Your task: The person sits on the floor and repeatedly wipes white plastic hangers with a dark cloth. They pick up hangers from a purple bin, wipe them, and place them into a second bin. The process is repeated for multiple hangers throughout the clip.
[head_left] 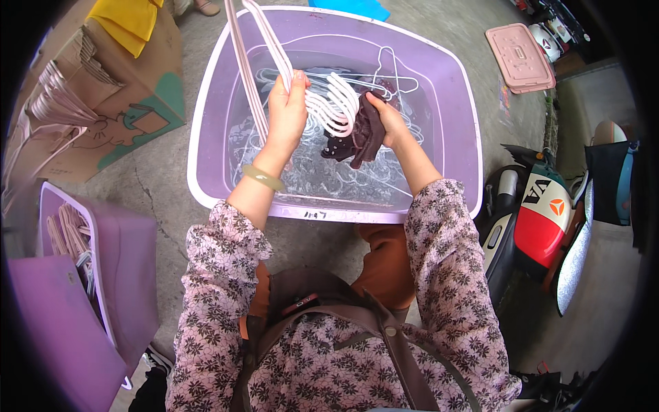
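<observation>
Over a large purple tub (206,137) of water, my left hand (287,110) is closed around a bundle of pale pink clothes hangers (248,62). Their curved hook ends (336,103) fan out to the right, toward my other hand. My right hand (389,122) grips a dark brown cloth (368,134), which hangs down beside the hooks; whether it touches them I cannot tell exactly. Many loose hangers (343,175) lie under the water in the tub, and one white hanger (395,75) pokes up near its far right side.
At the left a cardboard box (144,103) holds pink hangers (62,96), with a yellow cloth (130,24) on it. Below it is a purple bin (123,254) with more hangers. A red and white scooter (546,213) stands right; a pink lid (519,58) lies beyond.
</observation>
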A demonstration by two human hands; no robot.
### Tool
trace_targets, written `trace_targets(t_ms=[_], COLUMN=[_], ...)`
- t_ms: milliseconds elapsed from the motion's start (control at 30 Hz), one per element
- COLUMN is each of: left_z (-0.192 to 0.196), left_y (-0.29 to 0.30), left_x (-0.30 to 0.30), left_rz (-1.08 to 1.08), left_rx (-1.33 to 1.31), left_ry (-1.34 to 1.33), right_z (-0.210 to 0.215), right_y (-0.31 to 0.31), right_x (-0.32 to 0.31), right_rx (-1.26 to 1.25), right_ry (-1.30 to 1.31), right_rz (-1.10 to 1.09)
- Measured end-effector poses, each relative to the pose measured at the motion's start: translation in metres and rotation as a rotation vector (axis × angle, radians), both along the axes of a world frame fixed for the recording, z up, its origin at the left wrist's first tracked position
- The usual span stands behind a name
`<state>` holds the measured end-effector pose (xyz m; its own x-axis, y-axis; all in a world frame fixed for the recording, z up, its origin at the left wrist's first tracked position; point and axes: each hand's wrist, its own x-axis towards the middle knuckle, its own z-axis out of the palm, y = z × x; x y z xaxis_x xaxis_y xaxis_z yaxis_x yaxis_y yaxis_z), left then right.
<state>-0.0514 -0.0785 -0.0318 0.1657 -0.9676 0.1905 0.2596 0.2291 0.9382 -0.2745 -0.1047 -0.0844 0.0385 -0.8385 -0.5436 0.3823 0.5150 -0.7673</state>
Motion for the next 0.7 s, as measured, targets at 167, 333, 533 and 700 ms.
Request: trace_targets(t_ms=[167, 333, 533, 700], left_z=[0.045, 0.036, 0.013, 0.007], left_y=[-0.001, -0.01, -0.019, -0.018], left_x=[0.031, 0.049, 0.051, 0.029], left_rz=[-0.481, -0.596, -0.429, -0.327], left_rx=[-0.103, -0.155, -0.099, -0.076], left_ry=[0.813, 1.07, 0.945, 0.894], right_z=[-0.081, -0.105, -0.037, 0.031], right_y=[0.038, 0.054, 0.06, 0.115], right_x=[0.027, 0.038, -0.037, -0.016], right_rx=[-0.476, -0.617, -0.108, -0.479], right_ry=[1.33, 1.45, 0.377, 0.183], right_rz=[0.923, 1.407, 0.475, -0.011])
